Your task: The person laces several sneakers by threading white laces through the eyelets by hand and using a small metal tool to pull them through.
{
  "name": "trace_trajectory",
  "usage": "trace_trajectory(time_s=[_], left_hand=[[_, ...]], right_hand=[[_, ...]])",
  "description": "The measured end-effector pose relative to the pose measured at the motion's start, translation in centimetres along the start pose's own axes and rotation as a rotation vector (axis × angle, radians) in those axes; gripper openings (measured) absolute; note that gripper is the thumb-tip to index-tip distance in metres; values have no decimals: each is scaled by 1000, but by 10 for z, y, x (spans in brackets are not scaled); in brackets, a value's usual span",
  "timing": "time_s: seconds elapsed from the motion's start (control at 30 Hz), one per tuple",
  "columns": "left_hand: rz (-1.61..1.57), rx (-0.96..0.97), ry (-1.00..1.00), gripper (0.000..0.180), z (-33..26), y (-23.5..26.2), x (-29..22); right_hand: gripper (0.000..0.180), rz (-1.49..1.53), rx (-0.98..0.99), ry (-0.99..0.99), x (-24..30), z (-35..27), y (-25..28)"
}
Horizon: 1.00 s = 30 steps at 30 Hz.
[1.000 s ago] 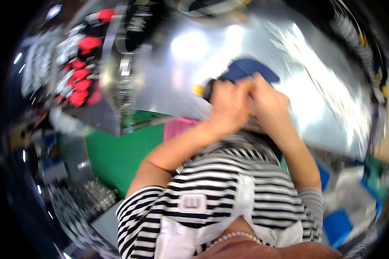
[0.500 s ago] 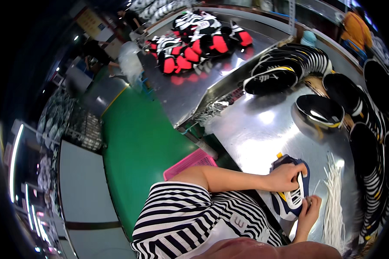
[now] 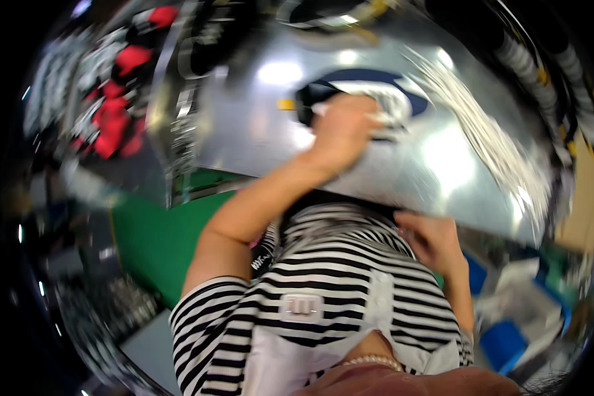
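Note:
A navy and white shoe (image 3: 408, 84) with a yellow tab lies on its side on the metal table, blurred by motion. My left hand (image 3: 348, 125) is over its near side, fingers bent and gripping it around the opening and lacing. Close to my striped shirt, at the table's near edge, is my right hand (image 3: 432, 239), apart from the shoe. Its fingers are curled together, and anything between them is too blurred to make out. To the right of the shoe, a bundle of white laces (image 3: 485, 135) runs across the tabletop.
Dark shoes stand along the table's far side (image 3: 336, 14) and right side. A brown cardboard piece (image 3: 584, 191) is at the right edge. Red, black and white shoes (image 3: 115, 109) sit on another table at left. Blue items (image 3: 503, 344) are low on the right.
The view has swung right and down toward my body. My right hand has come away from the shoe, back to my shirt; my left hand remains on the shoe.

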<state>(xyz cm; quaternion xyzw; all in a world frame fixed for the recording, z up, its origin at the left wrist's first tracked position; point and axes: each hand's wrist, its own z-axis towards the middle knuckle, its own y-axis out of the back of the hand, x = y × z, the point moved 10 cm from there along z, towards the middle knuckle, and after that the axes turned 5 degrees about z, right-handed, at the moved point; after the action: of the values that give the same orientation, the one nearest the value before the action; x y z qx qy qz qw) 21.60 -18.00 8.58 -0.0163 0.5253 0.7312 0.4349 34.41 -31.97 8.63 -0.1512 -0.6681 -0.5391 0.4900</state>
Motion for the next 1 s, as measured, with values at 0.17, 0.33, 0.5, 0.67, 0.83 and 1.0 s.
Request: trace_trajectory(time_s=[0.17,0.33,0.5,0.67,0.83,1.0], left_hand=[[-106,53,-106,17,17,-12,-38],[-138,63,-170,15,3,-10,-58],[-65,59,-193,18,10,3,-49],[51,278,-94,20,8,-37,-19],[-3,390,5,19,14,-48,-9],[-64,460,13,25,13,-49,-10]], right_hand=[[15,482,-699,-411,-94,-5,42],[14,752,-579,-465,-110,39,12],[8,899,-189,-491,-83,29,-36],[15,489,-455,-219,-77,27,0],[14,264,-734,-194,-89,59,56],[13,81,-684,-85,-90,78,59]])
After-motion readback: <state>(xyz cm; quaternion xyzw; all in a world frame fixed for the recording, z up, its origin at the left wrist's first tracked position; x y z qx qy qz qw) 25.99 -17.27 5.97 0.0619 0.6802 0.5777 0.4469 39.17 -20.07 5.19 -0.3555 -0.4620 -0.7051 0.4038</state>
